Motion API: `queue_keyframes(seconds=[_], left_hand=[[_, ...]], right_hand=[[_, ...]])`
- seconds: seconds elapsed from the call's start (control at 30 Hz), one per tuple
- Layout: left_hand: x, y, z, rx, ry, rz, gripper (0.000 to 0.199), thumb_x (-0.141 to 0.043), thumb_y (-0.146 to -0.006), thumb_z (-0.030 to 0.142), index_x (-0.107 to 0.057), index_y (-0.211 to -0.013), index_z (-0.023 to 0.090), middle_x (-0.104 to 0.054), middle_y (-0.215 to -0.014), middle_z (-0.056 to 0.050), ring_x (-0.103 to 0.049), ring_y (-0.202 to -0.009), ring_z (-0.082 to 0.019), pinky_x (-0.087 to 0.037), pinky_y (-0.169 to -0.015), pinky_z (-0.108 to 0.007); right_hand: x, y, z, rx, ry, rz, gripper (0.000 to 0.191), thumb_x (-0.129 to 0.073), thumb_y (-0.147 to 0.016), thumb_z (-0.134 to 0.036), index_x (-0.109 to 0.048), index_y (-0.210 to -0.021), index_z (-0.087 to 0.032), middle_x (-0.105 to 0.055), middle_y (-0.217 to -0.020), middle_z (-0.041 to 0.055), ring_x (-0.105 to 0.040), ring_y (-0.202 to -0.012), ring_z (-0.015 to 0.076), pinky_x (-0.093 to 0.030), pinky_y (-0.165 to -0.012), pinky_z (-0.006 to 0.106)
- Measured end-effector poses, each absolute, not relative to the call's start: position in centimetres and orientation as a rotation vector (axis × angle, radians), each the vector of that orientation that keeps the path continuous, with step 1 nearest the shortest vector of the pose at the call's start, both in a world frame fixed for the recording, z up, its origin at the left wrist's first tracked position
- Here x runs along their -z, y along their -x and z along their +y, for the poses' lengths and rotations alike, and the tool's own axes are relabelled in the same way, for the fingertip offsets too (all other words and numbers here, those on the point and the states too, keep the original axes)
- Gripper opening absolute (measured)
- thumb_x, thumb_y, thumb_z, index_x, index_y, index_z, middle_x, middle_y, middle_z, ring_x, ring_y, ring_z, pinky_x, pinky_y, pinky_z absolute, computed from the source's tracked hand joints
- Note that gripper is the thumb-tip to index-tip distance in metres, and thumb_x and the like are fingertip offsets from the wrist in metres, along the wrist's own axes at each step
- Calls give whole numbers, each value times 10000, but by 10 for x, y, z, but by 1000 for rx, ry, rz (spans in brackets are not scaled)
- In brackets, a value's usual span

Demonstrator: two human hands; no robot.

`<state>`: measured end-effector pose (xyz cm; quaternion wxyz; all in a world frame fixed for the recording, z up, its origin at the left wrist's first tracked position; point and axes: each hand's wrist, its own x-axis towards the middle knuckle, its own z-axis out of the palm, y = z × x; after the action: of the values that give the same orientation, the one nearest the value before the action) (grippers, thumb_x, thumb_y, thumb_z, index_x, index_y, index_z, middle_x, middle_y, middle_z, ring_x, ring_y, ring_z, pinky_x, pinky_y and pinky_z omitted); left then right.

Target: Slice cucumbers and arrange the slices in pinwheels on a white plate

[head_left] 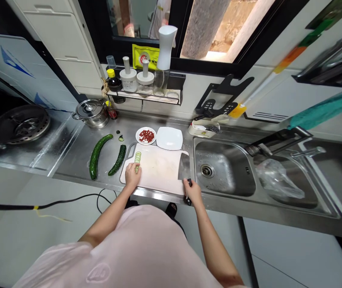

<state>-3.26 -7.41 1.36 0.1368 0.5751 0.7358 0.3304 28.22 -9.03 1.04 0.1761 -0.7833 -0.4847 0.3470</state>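
A pale pink cutting board (159, 168) lies on the steel counter, with a short row of cucumber slices (138, 156) along its left side. My left hand (133, 176) rests on the board, its fingers curled over the near end of that row and partly hiding it. The black handle of a kitchen knife (184, 167) is gripped in my right hand (193, 192). Its broad blade lies over the board's right edge and points away from me. Left of the board are a cut piece of cucumber (117, 161) and a longer whole cucumber (99, 156).
Behind the board stand a plate of chopped red pieces (146, 136) and a white square plate (169, 138). Small cucumber ends (121, 138) lie near the cucumbers. A lidded pot (91, 114) is at the back left. The sink (225, 168) adjoins on the right, below a jar shelf (147, 95).
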Motion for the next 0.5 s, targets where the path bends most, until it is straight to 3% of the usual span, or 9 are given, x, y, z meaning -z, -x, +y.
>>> queue_keyframes(seconds=[0.07, 0.17, 0.33, 0.5], left_hand=[[-14, 22, -68, -997, -1657, 2058, 176, -534, -797, 211, -637, -938, 197, -617, -953, -67, -563, -914, -203, -431, -853, -314], [-15, 8, -54, -1014, -1587, 1971, 181, -542, -795, 230, -637, -942, 185, -637, -919, -57, -577, -816, -172, -447, -791, -286], [-15, -9, -26, -1001, -1348, 1934, 221, -571, -763, 236, -651, -957, 168, -655, -780, -31, -586, -694, -141, -452, -717, -253], [-11, -18, 8, -965, -1239, 1894, 275, -587, -755, 246, -646, -1009, 159, -663, -804, -39, -603, -713, -141, -449, -690, -238]], right_hand=[[-14, -281, -89, -748, 2373, -1577, 473, -413, -871, -539, -584, -1026, -126, -678, -832, 144, -649, -837, 263, -457, -722, 321], [-23, -277, -89, -625, 2540, -1738, 523, -353, -916, -518, -474, -1241, -126, -672, -929, 164, -642, -912, 274, -441, -782, 352], [-33, -271, -88, -587, 2642, -1908, 516, -318, -928, -537, -452, -1247, -155, -668, -919, 153, -643, -917, 276, -441, -790, 374], [-44, -275, -77, -583, 2664, -1940, 519, -341, -914, -551, -494, -1201, -147, -661, -934, 168, -637, -927, 286, -438, -792, 383]])
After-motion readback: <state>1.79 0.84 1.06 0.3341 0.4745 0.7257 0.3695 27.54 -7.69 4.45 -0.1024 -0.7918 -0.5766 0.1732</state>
